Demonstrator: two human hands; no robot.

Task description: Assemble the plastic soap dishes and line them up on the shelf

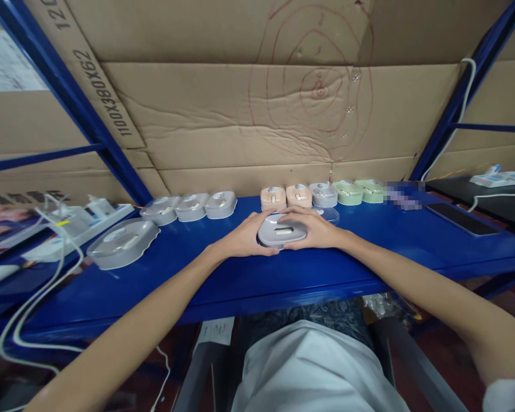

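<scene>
Between both palms I hold a grey rounded plastic box (268, 230), with a dark oblong slot and a pale piece inside it on the side facing me. My left hand (246, 236) curves around its left end, and my right hand (320, 230) around its right end. The fingers hide part of the top edge. Just behind my right hand lies a clear lid-like piece (329, 214), partly covered. Farther back are two peach boxes (273, 197), one grey box (323, 194) and two green boxes (347, 193) in a row.
Several grey boxes with clear covers (123, 243) line the left of the blue table (236, 286). White power strips (79, 232) and cables stand beyond them. A dark phone-like slab (461, 220) lies at right. Blue posts (77, 97) and a cardboard wall (206, 114) enclose the back.
</scene>
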